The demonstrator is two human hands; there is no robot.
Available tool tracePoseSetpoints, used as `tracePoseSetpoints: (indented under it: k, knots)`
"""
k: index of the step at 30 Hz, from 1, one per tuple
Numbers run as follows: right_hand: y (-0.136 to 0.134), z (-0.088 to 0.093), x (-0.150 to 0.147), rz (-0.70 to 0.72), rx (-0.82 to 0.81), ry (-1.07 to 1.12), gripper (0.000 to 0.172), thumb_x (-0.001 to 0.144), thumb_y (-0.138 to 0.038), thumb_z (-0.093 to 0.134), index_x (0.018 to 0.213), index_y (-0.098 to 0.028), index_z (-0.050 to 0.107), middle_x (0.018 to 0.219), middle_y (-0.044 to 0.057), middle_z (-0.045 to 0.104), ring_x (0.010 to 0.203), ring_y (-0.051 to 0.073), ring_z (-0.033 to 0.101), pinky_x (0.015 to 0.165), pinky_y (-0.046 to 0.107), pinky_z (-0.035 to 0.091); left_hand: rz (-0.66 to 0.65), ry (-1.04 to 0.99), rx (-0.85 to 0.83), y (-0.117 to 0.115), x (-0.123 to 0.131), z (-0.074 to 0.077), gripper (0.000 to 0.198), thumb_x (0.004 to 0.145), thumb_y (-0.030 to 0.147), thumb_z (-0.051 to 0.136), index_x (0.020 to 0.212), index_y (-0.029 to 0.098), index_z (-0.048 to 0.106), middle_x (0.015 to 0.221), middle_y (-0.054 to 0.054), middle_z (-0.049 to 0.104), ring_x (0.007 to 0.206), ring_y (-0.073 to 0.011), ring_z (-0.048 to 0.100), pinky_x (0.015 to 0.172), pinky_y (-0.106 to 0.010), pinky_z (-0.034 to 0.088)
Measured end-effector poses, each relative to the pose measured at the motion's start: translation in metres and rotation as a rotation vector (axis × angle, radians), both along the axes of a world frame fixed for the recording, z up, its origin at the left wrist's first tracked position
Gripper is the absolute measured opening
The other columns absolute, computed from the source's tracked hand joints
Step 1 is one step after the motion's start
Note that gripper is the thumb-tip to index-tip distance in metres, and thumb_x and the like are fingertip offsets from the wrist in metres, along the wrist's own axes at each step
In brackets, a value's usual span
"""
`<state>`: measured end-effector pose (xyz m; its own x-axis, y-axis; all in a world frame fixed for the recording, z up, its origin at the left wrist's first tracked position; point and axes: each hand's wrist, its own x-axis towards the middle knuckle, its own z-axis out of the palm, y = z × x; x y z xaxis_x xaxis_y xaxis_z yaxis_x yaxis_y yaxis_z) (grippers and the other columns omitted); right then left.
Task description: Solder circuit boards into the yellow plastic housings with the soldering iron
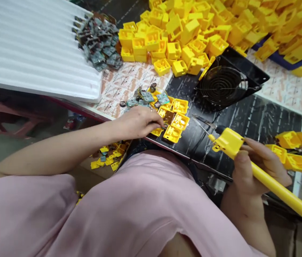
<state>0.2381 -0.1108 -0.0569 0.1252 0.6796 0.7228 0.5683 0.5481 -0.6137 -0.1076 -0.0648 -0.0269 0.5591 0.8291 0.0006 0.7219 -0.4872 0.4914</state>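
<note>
My left hand (138, 122) rests on the table edge, fingers curled and pinched on a small part next to a few open yellow plastic housings (176, 123). What the fingers pinch is too small to name. My right hand (257, 167) is wrapped round a yellow soldering iron (249, 157), whose thin metal tip (200, 126) points left toward the housings. Small grey circuit boards (147, 96) and round metal discs (153, 86) lie just behind my left hand.
A big heap of yellow housings (193, 32) fills the back. A pile of grey circuit boards (100, 43) sits by a white corrugated foam sheet (33, 46). A black fan (223, 84) lies at centre right. More yellow housings (297, 150) lie at right.
</note>
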Motion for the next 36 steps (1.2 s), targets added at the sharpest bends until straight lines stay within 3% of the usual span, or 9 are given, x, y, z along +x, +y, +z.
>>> tracePoseSetpoints:
  k: [5, 9, 13, 15, 18, 22, 26, 29, 36]
  knots:
    - [-0.011, 0.001, 0.009, 0.039, -0.004, -0.03, 0.039, 0.081, -0.025, 0.089, 0.119, -0.03, 0.083, 0.082, 0.004, 0.082, 0.051, 0.018, 0.071, 0.039, 0.022, 0.046, -0.02, 0.184, 0.165, -0.006, 0.021, -0.003, 0.029, 0.1, 0.029, 0.053, 0.096, 0.023, 0.081, 0.09, -0.004, 0.081, 0.085, -0.0222, 0.074, 0.086, -0.038, 0.052]
    - [-0.012, 0.0, 0.011, 0.052, 0.033, -0.062, 0.041, 0.081, -0.023, 0.088, 0.121, -0.029, 0.082, 0.085, 0.005, 0.083, 0.053, 0.019, 0.073, 0.044, 0.022, 0.054, 0.047, 0.163, 0.268, 0.005, 0.0, 0.026, 0.035, 0.103, 0.04, 0.049, 0.094, 0.025, 0.08, 0.084, -0.003, 0.078, 0.08, -0.0228, 0.067, 0.098, -0.049, 0.05]
    - [-0.014, -0.001, 0.015, 0.066, 0.043, -0.068, 0.042, 0.083, -0.021, 0.087, 0.123, -0.03, 0.082, 0.087, 0.004, 0.083, 0.054, 0.017, 0.073, 0.048, 0.021, 0.057, 0.28, 0.197, 0.516, 0.014, -0.021, 0.049, 0.037, 0.105, 0.045, 0.051, 0.092, 0.022, 0.077, 0.107, -0.007, 0.078, 0.114, -0.0304, 0.062, 0.116, -0.062, 0.036]
    - [-0.017, -0.001, 0.015, 0.062, 0.009, -0.09, 0.043, 0.083, -0.02, 0.087, 0.125, -0.029, 0.081, 0.089, 0.004, 0.084, 0.058, 0.017, 0.074, 0.051, 0.021, 0.057, 0.178, 0.229, 0.545, 0.013, -0.018, 0.04, 0.036, 0.105, 0.042, 0.052, 0.087, 0.022, 0.075, 0.108, -0.005, 0.077, 0.123, -0.0306, 0.059, 0.121, -0.064, 0.03]
    - [-0.024, -0.001, 0.013, 0.067, -0.055, -0.126, 0.041, 0.085, -0.023, 0.086, 0.126, -0.029, 0.08, 0.091, 0.002, 0.083, 0.062, 0.017, 0.076, 0.056, 0.023, 0.061, -0.035, 0.243, 0.414, 0.004, 0.0, 0.008, 0.037, 0.106, 0.037, 0.047, 0.082, 0.025, 0.072, 0.087, -0.001, 0.075, 0.103, -0.0242, 0.067, 0.12, -0.058, 0.038]
    - [-0.034, 0.001, 0.008, 0.08, -0.114, -0.173, 0.038, 0.089, -0.029, 0.083, 0.127, -0.028, 0.077, 0.093, 0.001, 0.083, 0.063, 0.018, 0.075, 0.052, 0.025, 0.06, 0.017, 0.158, 0.319, -0.003, 0.024, -0.02, 0.031, 0.103, 0.033, 0.047, 0.086, 0.028, 0.072, 0.075, 0.003, 0.069, 0.097, -0.0232, 0.069, 0.121, -0.06, 0.04]
    - [-0.036, 0.005, -0.003, 0.149, -0.138, -0.213, 0.041, 0.09, -0.027, 0.082, 0.131, -0.027, 0.073, 0.096, 0.003, 0.083, 0.067, 0.019, 0.078, 0.053, 0.027, 0.062, 0.042, 0.187, 0.276, -0.001, 0.036, -0.01, 0.03, 0.102, 0.03, 0.047, 0.084, 0.024, 0.07, 0.08, -0.001, 0.073, 0.101, -0.0241, 0.068, 0.122, -0.06, 0.039]
    - [-0.031, 0.008, -0.014, 0.313, -0.066, -0.198, 0.03, 0.087, -0.02, 0.084, 0.115, -0.024, 0.074, 0.089, 0.001, 0.082, 0.068, 0.019, 0.079, 0.061, 0.026, 0.067, 0.04, 0.224, 0.244, 0.001, 0.04, -0.001, 0.028, 0.1, 0.026, 0.049, 0.08, 0.022, 0.068, 0.085, -0.003, 0.075, 0.102, -0.0254, 0.068, 0.122, -0.06, 0.038]
    - [-0.015, 0.019, -0.031, 0.419, 0.01, -0.32, 0.023, 0.084, -0.01, 0.084, 0.096, -0.02, 0.067, 0.078, 0.0, 0.078, 0.062, 0.015, 0.076, 0.052, 0.018, 0.061, 0.021, 0.247, 0.294, 0.004, 0.039, -0.005, 0.028, 0.097, 0.028, 0.051, 0.078, 0.023, 0.071, 0.08, -0.003, 0.073, 0.101, -0.0263, 0.068, 0.12, -0.062, 0.041]
